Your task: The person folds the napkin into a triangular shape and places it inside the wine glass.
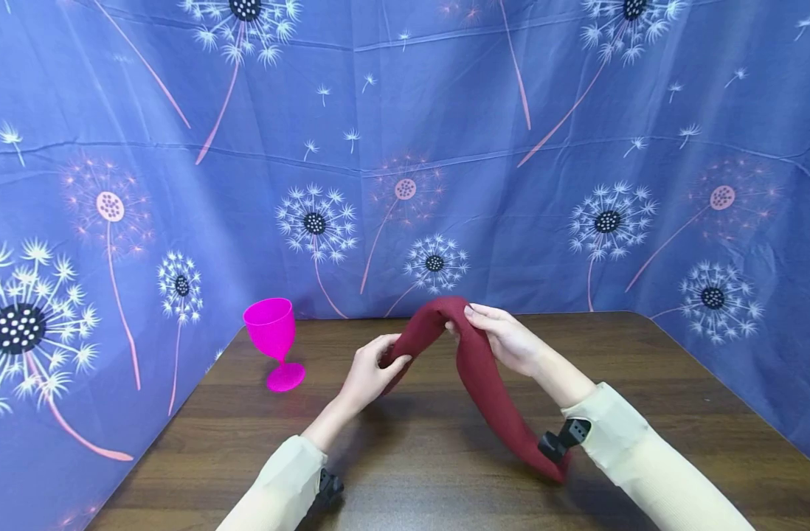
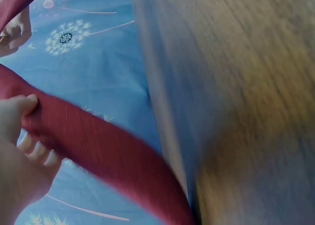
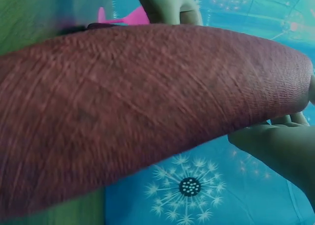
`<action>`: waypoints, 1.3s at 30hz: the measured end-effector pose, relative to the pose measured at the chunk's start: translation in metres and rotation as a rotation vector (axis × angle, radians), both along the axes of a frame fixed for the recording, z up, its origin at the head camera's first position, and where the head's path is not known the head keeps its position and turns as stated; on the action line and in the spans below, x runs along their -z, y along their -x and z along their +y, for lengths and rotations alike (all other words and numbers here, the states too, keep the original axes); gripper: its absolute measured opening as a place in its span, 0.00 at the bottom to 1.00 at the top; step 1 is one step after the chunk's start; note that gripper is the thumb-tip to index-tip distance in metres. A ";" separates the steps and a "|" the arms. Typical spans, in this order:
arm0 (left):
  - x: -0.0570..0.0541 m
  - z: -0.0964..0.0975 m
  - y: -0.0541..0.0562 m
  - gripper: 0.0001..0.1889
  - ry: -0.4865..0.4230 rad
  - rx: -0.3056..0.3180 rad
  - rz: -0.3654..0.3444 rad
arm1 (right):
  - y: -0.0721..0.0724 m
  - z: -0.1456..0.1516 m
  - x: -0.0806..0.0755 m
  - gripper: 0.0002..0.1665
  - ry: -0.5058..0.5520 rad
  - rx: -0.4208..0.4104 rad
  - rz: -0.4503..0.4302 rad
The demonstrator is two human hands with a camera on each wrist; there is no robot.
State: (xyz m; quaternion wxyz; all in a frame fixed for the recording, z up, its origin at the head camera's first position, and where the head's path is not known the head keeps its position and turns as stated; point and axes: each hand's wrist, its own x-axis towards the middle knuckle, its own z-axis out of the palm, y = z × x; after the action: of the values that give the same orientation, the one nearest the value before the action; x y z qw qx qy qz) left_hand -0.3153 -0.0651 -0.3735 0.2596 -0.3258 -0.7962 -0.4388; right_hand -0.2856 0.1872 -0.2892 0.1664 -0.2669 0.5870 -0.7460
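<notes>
A long, dark red strip of cloth arches above the brown table, its surface finely ribbed in the right wrist view. My left hand pinches the shorter, left-hand part, thumb on the near side and fingers behind. Close to the top of the arch, my right hand grips the cloth with thumb and fingers. From there the longer part hangs down toward the front right, passing beside the right wrist. In the left wrist view the left thumb presses on the cloth. The right wrist view is largely filled by the hanging cloth.
A bright magenta goblet stands upright on the table at the back left, left of my left hand. Behind and at both sides hangs a blue curtain printed with dandelions. Each wrist carries a small black camera.
</notes>
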 end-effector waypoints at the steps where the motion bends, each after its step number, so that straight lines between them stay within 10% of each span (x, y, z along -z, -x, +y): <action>1: 0.000 0.000 0.000 0.16 0.023 0.020 -0.012 | 0.000 0.000 -0.001 0.13 0.001 0.024 0.004; 9: 0.001 0.000 -0.001 0.30 0.073 0.142 -0.063 | -0.002 -0.003 -0.010 0.12 0.012 0.120 0.055; 26: -0.038 0.014 -0.029 0.23 -0.080 0.149 -0.102 | 0.003 -0.001 -0.023 0.17 0.155 -0.082 0.260; 39: -0.046 0.027 -0.035 0.22 -0.189 0.168 -0.050 | 0.002 -0.003 -0.032 0.13 0.091 -0.009 0.329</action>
State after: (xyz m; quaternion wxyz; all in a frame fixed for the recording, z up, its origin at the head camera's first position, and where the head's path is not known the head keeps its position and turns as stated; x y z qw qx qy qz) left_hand -0.2801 -0.0381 -0.3271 0.2313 -0.3545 -0.7274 -0.5401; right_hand -0.2875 0.1846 -0.2576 0.0590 -0.3952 0.5708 -0.7173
